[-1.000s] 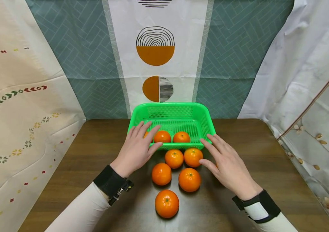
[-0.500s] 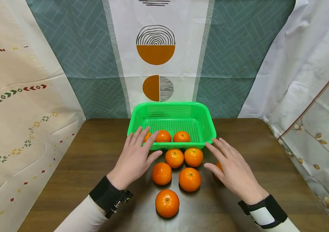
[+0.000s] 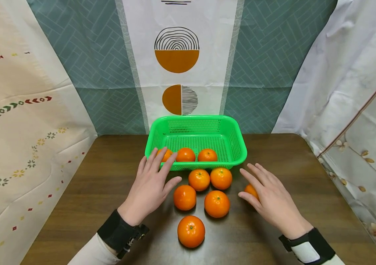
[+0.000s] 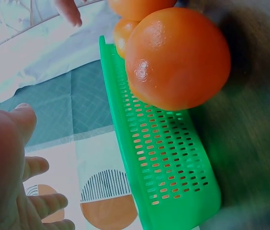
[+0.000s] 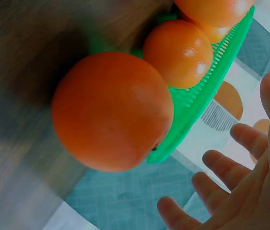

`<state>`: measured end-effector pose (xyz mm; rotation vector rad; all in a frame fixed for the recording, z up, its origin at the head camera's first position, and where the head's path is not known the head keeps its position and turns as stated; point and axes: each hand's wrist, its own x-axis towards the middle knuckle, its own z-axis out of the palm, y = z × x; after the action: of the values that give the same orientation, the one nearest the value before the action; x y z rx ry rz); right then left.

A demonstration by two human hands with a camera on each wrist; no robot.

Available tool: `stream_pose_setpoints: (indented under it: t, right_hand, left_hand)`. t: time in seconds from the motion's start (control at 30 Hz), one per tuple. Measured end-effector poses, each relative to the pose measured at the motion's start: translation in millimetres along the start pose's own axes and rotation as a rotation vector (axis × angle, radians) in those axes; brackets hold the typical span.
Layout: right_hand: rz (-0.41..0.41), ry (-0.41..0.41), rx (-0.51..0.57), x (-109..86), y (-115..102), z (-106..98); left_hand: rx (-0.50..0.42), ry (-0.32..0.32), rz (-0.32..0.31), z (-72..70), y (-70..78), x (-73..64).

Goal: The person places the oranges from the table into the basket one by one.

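Note:
A green plastic basket [image 3: 196,166] stands at the back of the table, with three oranges in a row along its near side; my left fingers partly cover the leftmost orange [image 3: 166,156]. My left hand [image 3: 148,187] hovers left of the loose oranges, fingers spread and holding nothing. On the other side my right hand [image 3: 270,195] is held above an orange [image 3: 251,191] that it mostly hides, its fingers apart and relaxed. Several more oranges [image 3: 216,204] lie loose between the hands. In the right wrist view, a large orange [image 5: 113,112] sits apart from the fingers [image 5: 216,163].
The brown wooden table [image 3: 102,165] reaches back to a teal and white curtain [image 3: 181,79]. Cream embroidered cloth [image 3: 25,147] hangs at the left, and white floral cloth [image 3: 370,165] at the right. One orange [image 3: 191,231] lies nearest the front.
Both hands have drawn back from the basket toward the person and moved wider apart. More of the leftmost orange in the basket and of the orange under the right hand now shows.

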<state>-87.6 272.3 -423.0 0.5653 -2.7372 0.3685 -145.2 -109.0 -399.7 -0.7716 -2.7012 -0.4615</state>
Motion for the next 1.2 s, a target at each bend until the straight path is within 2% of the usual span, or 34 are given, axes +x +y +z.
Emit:
stream_pose_setpoints:
  t: [0.3, 0.53, 0.93, 1.2]
  right_hand:
    - [0.021, -0.019, -0.015, -9.1, 10.2, 5.3]
    - [0.053, -0.057, -0.010, -12.2, 13.1, 9.7]
    - [0.090, -0.118, -0.016, -13.0, 17.4, 16.9]
    - [0.096, -0.139, -0.022, -12.7, 18.7, 21.5]
  left_hand:
    - [-0.011, -0.024, -0.015, 0.4, 0.4, -7.5]
    - [-0.012, -0.003, -0.021, 0.3, 1.2, -14.2]
    - [-0.010, -0.002, -0.042, 8.6, 0.8, -26.0]
    - [-0.022, 0.012, -0.043, 11.5, -1.1, -28.6]
